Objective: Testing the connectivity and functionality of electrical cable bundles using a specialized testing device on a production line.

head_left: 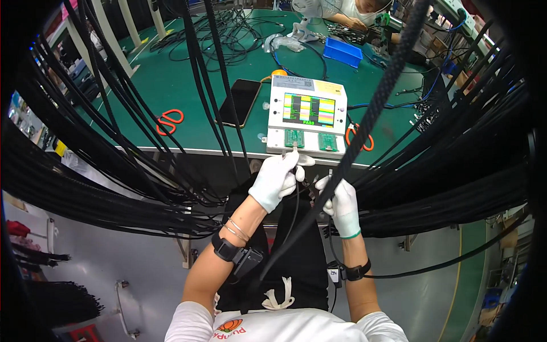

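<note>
My left hand (276, 178), in a white glove, pinches a cable connector (295, 149) at the lower edge of the left green circuit board (294, 137). The board sits on a white tester (309, 85) with a lit, coloured screen (309, 110). From that hand a thin black cable (297, 206) hangs toward my lap. To the right and nearer me, my gloved right hand (345, 206) is closed round a second cable connector (330, 172), its metal tip pointing up, apart from the tester. The right green board (327, 142) has nothing plugged in. Whether both connectors belong to one cable is hidden.
Thick bundles of black cables (102, 211) hang at both sides, and one braided cable (370, 111) crosses the view. On the green table (199, 91) lie a phone (240, 102), orange-handled scissors (169, 122), a second pair (359, 137) and a blue bin (342, 52). A co-worker (356, 14) sits opposite.
</note>
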Demonstrator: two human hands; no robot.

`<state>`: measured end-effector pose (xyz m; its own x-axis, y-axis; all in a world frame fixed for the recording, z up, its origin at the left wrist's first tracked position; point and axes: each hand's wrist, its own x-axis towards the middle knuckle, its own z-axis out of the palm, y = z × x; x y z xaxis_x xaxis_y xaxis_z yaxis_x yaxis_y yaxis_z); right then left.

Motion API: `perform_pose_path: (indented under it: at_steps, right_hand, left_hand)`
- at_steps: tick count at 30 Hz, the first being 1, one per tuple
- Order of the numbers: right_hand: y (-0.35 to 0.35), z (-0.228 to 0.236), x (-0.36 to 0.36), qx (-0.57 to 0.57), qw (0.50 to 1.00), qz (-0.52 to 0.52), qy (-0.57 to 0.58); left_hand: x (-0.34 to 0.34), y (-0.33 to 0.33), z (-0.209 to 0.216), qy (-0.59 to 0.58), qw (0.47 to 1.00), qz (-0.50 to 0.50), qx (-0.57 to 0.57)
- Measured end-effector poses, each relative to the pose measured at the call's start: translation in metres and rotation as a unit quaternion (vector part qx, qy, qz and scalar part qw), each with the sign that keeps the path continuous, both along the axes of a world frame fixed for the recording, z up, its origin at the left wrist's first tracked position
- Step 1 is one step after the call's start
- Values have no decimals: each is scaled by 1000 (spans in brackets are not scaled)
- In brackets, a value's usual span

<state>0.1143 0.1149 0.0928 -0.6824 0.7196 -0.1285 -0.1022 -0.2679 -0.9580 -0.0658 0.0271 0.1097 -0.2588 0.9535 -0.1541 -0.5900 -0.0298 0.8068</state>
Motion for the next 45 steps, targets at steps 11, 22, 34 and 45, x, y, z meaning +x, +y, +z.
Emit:
perform_pose_path:
  at_steps: [11,22,34,45]
  right_hand:
    - [-2,25,-16,48,995,-44,-74]
    - [10,29,-31,42,998,-49,-23]
    - [2,71,-20,520,790,-100,-310]
    - [-28,351,80,860,170,-439,-195]
  left_hand:
    - [3,10,4,-11,996,75,-42]
    - [0,-1,-17,-70,997,37,4]
    - [132,-33,-82,538,822,-140,121]
    - [38,-60,8,-61,959,224,160]
